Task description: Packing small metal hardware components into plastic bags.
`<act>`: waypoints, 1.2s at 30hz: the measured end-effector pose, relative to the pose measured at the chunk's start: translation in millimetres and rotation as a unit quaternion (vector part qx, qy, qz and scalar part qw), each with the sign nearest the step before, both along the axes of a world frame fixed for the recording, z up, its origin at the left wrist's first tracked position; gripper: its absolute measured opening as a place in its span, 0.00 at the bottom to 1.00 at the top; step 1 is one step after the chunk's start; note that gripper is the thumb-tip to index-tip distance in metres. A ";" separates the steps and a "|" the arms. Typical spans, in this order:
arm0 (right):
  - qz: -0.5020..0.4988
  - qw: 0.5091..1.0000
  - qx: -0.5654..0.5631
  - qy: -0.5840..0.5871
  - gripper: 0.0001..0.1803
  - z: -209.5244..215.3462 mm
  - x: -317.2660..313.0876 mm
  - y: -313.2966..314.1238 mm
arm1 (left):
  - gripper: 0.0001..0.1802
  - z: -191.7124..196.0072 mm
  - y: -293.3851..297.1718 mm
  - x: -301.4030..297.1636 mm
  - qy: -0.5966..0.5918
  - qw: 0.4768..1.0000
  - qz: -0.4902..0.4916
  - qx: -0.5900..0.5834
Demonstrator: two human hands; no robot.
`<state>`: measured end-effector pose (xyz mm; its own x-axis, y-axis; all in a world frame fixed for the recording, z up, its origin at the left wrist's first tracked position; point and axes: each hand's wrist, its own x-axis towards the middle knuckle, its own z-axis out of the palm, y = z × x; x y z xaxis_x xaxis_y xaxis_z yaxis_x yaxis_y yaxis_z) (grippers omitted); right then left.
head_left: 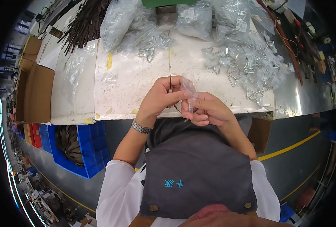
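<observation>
My left hand [158,100] pinches a thin dark metal strip [170,82] that stands upright between thumb and fingers, just above the near edge of the white worktable [126,81]. My right hand [207,109] is closed on a small clear plastic bag [190,90], holding it right beside the strip so the two hands touch. A metal watch sits on my left wrist. A dark apron covers my lap below the hands.
Clear bags of metal triangle rings [247,62] lie heaped across the far and right table. A bundle of dark strips [83,22] lies at the far left. Cardboard boxes [34,92] and a blue bin [75,145] of dark parts stand on the left.
</observation>
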<state>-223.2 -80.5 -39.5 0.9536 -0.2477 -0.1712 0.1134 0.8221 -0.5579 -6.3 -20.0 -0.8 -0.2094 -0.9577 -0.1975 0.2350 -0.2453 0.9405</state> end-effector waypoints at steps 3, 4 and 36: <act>-0.009 1.000 0.002 0.016 0.19 1.7 0.5 1.6 | 0.05 -0.9 1.1 -5.8 -0.005 0.999 0.041 0.016; -0.053 0.996 -0.041 0.050 0.18 5.2 1.2 2.2 | 0.05 -6.3 0.5 -7.9 -0.004 0.999 0.042 0.016; -0.090 0.917 -0.334 0.200 0.15 -1.5 -8.5 10.7 | 0.26 -8.2 28.8 0.4 -0.414 0.873 -0.050 -0.254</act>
